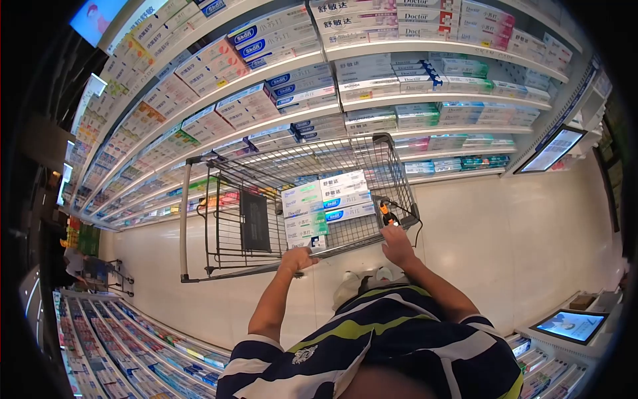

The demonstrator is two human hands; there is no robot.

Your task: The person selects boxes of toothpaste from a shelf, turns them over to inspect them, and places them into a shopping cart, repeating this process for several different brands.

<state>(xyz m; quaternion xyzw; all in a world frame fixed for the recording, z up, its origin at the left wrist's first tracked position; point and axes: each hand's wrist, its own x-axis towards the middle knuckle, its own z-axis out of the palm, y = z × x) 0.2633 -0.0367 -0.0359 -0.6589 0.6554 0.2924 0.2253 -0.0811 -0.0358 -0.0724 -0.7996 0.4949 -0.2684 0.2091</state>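
A wire shopping cart [302,154] stands sideways in front of me. My left hand [297,259] is closed over its near top rail, beside the stacked boxes. Farther right along the same side, my right hand [397,245] is closed at the rail near the cart's corner. Just past its fingertips is a small orange-and-black object [385,213], its kind unclear. Inside the basket, white and green toothpaste boxes [304,211] are stacked at the left, next to white and blue toothpaste boxes [347,197]. A dark panel [254,221] hangs at the cart's handle end.
Tall shelves [425,48] packed with toothpaste boxes curve along the far side. Another stocked shelf [133,339] is at lower left. A lit screen [570,326] stands at lower right, and a display [550,149] at the shelf end. Pale floor [478,219] extends right. Another cart [119,276] is at far left.
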